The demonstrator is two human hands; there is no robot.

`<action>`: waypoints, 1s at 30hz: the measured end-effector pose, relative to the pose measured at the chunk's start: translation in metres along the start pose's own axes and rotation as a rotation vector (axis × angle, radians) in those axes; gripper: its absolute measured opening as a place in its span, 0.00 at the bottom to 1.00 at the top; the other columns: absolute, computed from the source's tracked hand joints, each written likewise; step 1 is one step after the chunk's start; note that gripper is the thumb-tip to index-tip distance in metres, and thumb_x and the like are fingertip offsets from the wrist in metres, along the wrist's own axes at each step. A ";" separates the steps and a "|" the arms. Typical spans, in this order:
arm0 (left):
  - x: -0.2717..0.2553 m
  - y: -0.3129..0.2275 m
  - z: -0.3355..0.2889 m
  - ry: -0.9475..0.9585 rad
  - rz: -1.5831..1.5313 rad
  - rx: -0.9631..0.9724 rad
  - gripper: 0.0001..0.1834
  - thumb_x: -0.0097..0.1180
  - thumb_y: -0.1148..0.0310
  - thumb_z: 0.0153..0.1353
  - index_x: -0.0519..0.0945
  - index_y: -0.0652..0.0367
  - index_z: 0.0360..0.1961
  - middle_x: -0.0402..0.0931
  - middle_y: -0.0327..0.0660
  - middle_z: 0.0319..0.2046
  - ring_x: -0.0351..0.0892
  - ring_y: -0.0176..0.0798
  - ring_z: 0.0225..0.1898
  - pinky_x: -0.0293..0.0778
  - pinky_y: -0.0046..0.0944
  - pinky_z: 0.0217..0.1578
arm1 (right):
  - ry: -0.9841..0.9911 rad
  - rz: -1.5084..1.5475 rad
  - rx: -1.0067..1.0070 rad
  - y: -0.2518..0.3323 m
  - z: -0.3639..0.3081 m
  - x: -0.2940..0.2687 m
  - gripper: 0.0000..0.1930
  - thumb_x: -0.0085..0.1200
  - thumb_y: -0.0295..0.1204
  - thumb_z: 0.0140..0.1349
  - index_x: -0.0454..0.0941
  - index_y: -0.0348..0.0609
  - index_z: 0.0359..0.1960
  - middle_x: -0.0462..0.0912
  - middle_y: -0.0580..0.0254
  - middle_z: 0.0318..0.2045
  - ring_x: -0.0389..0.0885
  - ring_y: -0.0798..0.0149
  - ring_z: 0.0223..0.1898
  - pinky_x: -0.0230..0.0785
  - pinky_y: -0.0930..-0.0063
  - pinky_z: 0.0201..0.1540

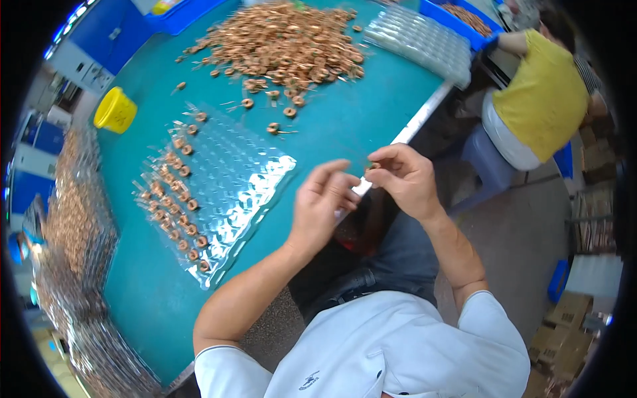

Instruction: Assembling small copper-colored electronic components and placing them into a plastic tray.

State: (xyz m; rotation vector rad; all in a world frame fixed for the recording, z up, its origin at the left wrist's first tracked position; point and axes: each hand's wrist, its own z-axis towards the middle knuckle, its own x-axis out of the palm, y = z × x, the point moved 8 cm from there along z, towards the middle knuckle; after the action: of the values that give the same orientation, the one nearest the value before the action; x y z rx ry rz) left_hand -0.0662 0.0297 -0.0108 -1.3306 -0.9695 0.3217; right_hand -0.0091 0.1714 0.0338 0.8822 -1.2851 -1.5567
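Observation:
My right hand is closed in a pinch on a small copper-wound ring coil, held just past the table's edge; the fingers cover most of it. Close by on its left is my left hand, its fingers curled and smeared by motion, so whether it holds anything does not show. To the left of it lies a clear plastic tray with rows of pockets. Copper ring coils with thin wire leads fill its left rows. A large heap of loose coils covers the far part of the green table.
A yellow cup stands at the table's left side, near stacked filled trays. Stacked clear trays and a blue bin of coils sit far right. A person in yellow sits beyond the right edge.

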 end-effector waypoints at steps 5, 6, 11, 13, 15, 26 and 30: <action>0.026 -0.028 -0.013 0.186 0.554 0.309 0.08 0.57 0.72 0.63 0.81 0.65 0.41 0.81 0.47 0.36 0.83 0.43 0.37 0.77 0.40 0.40 | 0.215 -0.121 0.070 0.025 0.065 0.052 0.08 0.60 0.18 0.59 0.77 0.36 0.39 0.83 0.59 0.31 0.80 0.73 0.29 0.73 0.82 0.27; 0.021 -0.032 -0.016 0.183 0.579 0.344 0.08 0.57 0.72 0.63 0.82 0.64 0.41 0.81 0.48 0.36 0.83 0.45 0.38 0.77 0.41 0.40 | 0.262 -0.127 0.060 0.024 0.083 0.075 0.07 0.64 0.23 0.56 0.80 0.37 0.35 0.83 0.67 0.28 0.76 0.79 0.26 0.69 0.82 0.27; 0.004 -0.040 -0.021 0.175 0.516 0.367 0.07 0.56 0.73 0.62 0.81 0.64 0.40 0.81 0.48 0.36 0.82 0.48 0.38 0.77 0.42 0.40 | 0.457 -0.394 -0.218 0.020 0.166 0.199 0.10 0.67 0.33 0.53 0.84 0.42 0.33 0.84 0.67 0.29 0.79 0.73 0.30 0.72 0.76 0.35; -0.001 -0.040 -0.022 0.178 0.518 0.364 0.07 0.56 0.73 0.62 0.81 0.64 0.40 0.81 0.49 0.36 0.82 0.48 0.38 0.77 0.42 0.40 | 0.485 -0.502 -0.234 0.014 0.187 0.241 0.09 0.67 0.34 0.52 0.84 0.43 0.31 0.85 0.64 0.29 0.81 0.70 0.30 0.73 0.73 0.35; -0.003 -0.040 -0.024 0.192 0.492 0.363 0.07 0.55 0.73 0.63 0.81 0.64 0.40 0.81 0.50 0.37 0.82 0.50 0.39 0.77 0.43 0.40 | 0.500 -0.568 -0.220 0.002 0.203 0.275 0.09 0.68 0.33 0.51 0.85 0.43 0.30 0.86 0.62 0.28 0.83 0.67 0.30 0.74 0.71 0.35; -0.018 -0.047 -0.025 0.119 0.363 0.403 0.08 0.55 0.73 0.64 0.81 0.65 0.40 0.81 0.50 0.36 0.82 0.48 0.37 0.77 0.42 0.39 | 0.647 -0.652 -0.252 -0.024 0.216 0.331 0.07 0.63 0.31 0.57 0.81 0.42 0.32 0.85 0.64 0.28 0.84 0.67 0.30 0.74 0.70 0.35; -0.033 -0.039 -0.018 0.021 0.199 0.197 0.08 0.55 0.72 0.64 0.81 0.65 0.40 0.81 0.46 0.31 0.80 0.39 0.30 0.75 0.37 0.34 | 0.650 -0.302 0.023 -0.029 0.206 0.303 0.07 0.58 0.29 0.64 0.74 0.39 0.33 0.81 0.65 0.27 0.82 0.71 0.31 0.72 0.74 0.28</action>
State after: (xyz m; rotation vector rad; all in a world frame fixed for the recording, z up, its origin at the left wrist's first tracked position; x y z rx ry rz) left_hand -0.0844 -0.0159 0.0123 -1.2484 -0.7681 0.5401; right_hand -0.3060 -0.0444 0.0533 1.4974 -0.7225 -1.3047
